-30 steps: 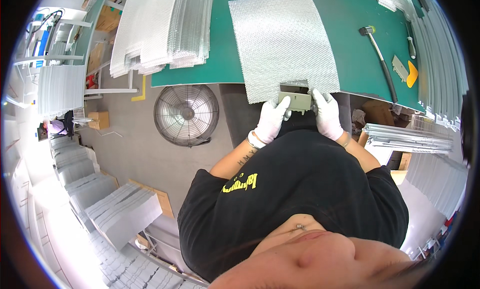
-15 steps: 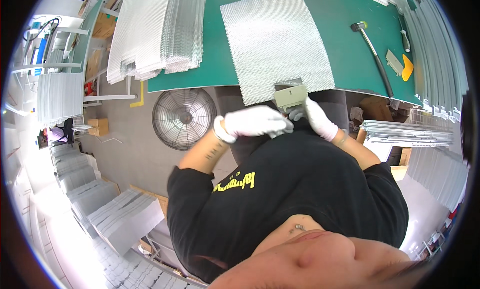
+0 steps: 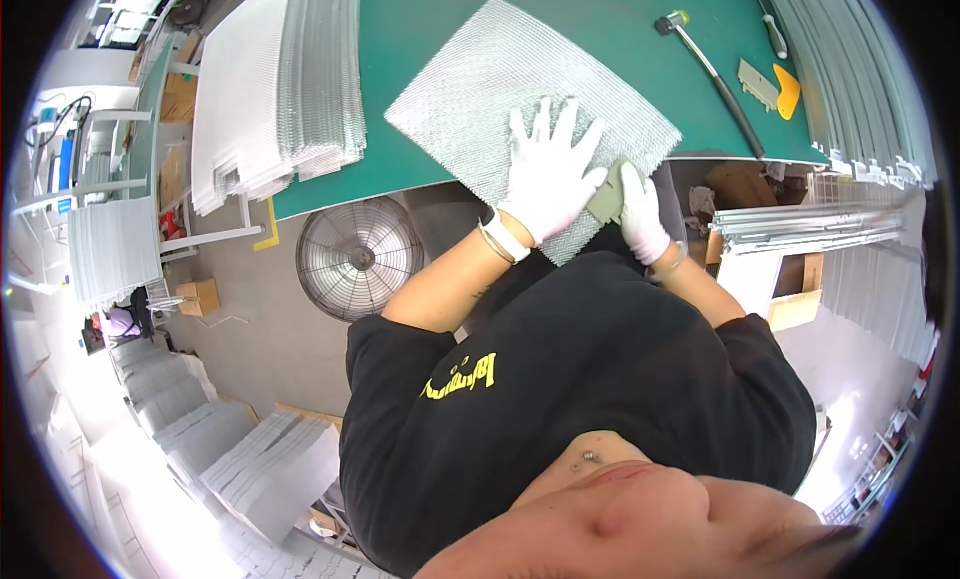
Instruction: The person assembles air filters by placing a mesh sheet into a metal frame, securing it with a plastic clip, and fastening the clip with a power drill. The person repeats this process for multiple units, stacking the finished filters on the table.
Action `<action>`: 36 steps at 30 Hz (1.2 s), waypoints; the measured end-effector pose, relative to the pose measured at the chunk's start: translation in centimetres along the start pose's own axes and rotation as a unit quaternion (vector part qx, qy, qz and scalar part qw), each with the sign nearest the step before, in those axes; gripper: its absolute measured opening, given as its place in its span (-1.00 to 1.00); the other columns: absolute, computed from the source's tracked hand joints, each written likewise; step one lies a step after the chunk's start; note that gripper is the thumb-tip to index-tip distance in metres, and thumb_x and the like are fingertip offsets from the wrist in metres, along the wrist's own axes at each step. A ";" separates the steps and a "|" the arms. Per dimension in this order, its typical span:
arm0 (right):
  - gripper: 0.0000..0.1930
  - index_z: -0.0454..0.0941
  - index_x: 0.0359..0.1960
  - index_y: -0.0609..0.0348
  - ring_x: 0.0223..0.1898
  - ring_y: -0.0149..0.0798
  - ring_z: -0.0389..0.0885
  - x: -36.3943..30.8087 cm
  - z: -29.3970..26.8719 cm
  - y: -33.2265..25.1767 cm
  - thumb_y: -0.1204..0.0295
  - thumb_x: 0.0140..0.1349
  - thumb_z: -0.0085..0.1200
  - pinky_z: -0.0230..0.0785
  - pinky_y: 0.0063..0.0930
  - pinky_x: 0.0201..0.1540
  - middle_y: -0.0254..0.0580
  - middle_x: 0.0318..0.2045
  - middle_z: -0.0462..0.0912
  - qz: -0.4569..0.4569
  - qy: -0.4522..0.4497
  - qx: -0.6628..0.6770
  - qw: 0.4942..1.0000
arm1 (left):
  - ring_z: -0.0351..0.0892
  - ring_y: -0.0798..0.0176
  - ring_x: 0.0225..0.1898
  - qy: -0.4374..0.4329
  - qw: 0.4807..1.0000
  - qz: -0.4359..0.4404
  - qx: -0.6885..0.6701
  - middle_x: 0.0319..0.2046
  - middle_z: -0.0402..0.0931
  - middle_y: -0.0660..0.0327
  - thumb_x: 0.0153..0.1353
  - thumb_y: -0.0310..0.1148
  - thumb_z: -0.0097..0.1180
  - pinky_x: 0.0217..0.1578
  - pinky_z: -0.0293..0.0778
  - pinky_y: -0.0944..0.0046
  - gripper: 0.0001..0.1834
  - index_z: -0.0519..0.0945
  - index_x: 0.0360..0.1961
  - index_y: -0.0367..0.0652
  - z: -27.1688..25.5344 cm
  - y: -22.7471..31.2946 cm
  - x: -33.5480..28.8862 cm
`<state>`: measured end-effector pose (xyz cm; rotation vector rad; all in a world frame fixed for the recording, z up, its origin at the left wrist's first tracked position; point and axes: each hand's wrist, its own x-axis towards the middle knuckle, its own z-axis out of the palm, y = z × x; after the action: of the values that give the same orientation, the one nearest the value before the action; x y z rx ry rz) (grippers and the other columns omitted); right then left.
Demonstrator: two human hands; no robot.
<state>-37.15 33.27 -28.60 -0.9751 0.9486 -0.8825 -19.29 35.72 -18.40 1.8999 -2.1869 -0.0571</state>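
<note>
A silvery metal mesh sheet lies at a slant on the green table, one corner hanging over the near edge toward my body. My left hand, in a white glove, rests flat on the mesh with its fingers spread. At the sheet's lower right edge sits a small grey-green plate. My right hand, gloved too, grips that plate between thumb and fingers. The left thumb reaches close to the plate; whether it touches is hard to tell. How the plate meets the mesh is partly hidden by my hands.
On the green table a mesh stack stands left. To the right lie a mallet, a screwdriver, another grey-green plate and a yellow scraper-like piece. More sheets line the far right. A round fan stands below.
The mesh sheet has turned counterclockwise, bringing its plate edge to the lower right. My left hand has moved from near my body up onto the mesh and spread out. My right hand stays at the plate.
</note>
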 end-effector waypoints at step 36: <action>-0.56 0.62 -0.07 0.34 -0.20 -0.27 0.71 -0.6 -5.7 -7.2 0.15 0.25 0.25 0.55 -0.35 -0.09 -0.09 -0.25 0.75 0.046 -0.224 -0.284 0.931 | 0.14 -0.35 0.41 -0.051 0.995 0.081 -0.017 0.36 0.26 -0.17 0.23 -0.01 0.16 0.42 -0.08 -0.34 -0.22 0.34 0.35 -0.27 -1.4 0.4 0.6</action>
<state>-43.88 30.08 -23.17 -1.5350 0.8518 -0.2692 -19.48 35.43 -16.86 1.7311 -2.3822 -0.1641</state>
